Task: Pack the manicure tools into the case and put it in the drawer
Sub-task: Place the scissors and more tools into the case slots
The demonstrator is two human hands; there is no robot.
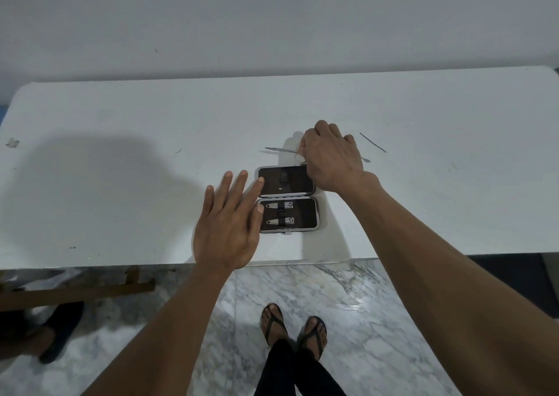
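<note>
A manicure case (287, 199) lay open near the white table's (121, 153) near edge, two nail clippers (279, 213) strapped in its near half, the far half dark; a thin metal pick (373, 142) lay apart on the far right; the left hand (227, 229) lay flat, fingers spread, fingertips touching the case's left rim, holding nothing; the right hand (328, 156), just beyond the case, was curled around a slender metal tool (279, 150), hiding its middle.
</note>
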